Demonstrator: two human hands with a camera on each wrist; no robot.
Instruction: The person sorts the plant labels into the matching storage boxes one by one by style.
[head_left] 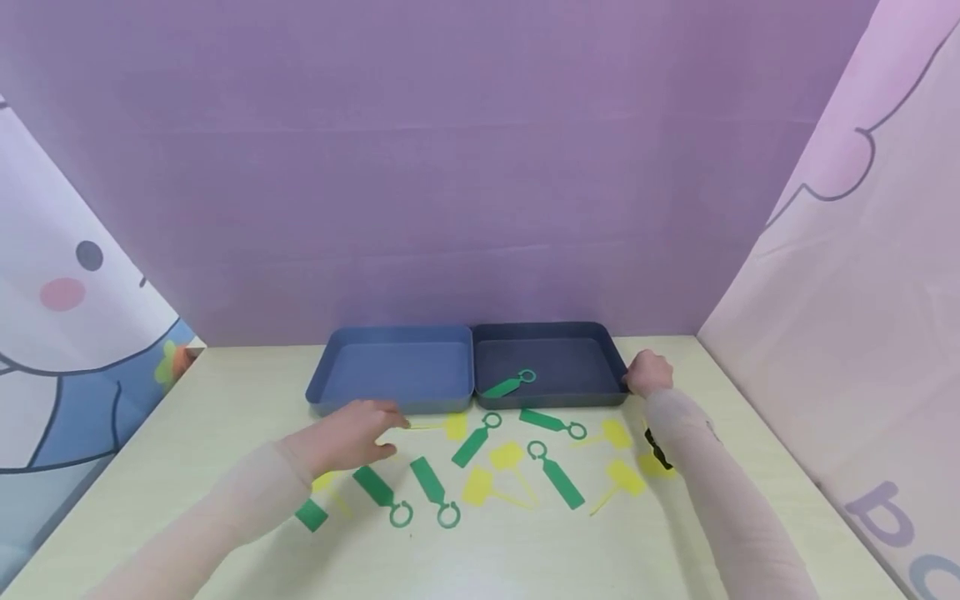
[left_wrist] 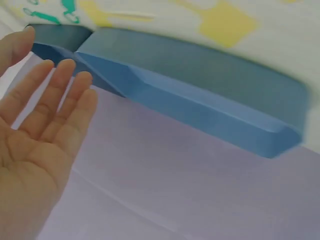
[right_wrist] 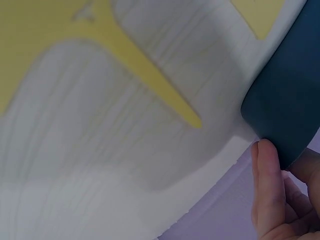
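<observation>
My right hand grips the right wall of the dark navy tray at the back of the table. In the right wrist view its fingers lie outside that tray wall, with the thumb over the rim. My left hand hovers in front of the lighter blue tray, fingers spread and holding nothing. The left wrist view shows its bare palm beside the trays. One green tag with a ring end overlaps the navy tray's front wall.
Several green ring-ended tags and yellow tags with thin stems lie scattered in front of the trays. Some are partly hidden under my forearms. A purple cloth hangs behind the trays, and printed cloths flank the table.
</observation>
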